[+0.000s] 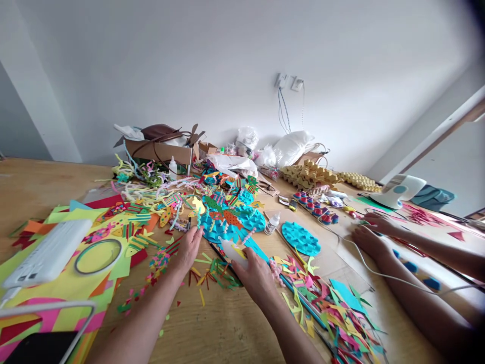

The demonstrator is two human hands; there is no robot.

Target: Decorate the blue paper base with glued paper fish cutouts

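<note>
My left hand [191, 246] is closed, its fingertips pinching a curled turquoise strip [199, 217] that stands upright. At the strip's top is a yellow paper cut-out [198, 204]. My right hand [256, 275] grips a white glue bottle [228, 247] with a yellow label, its tip angled up and left. Just beyond both hands lie turquoise-painted egg-carton pieces [215, 227] with striped and spotted paper fish on them. A separate turquoise oval [301, 238] rests to the right, beside a second small white glue bottle [272, 223].
Coloured paper sheets with a power bank [47, 251] and a tape ring [97, 256] lie at left. Paper scraps [337, 318] spread at right. A co-worker's hands [373, 235] work at far right, near a white cable [361, 258]. Cardboard box [159, 151] and egg cartons [310, 174] stand behind.
</note>
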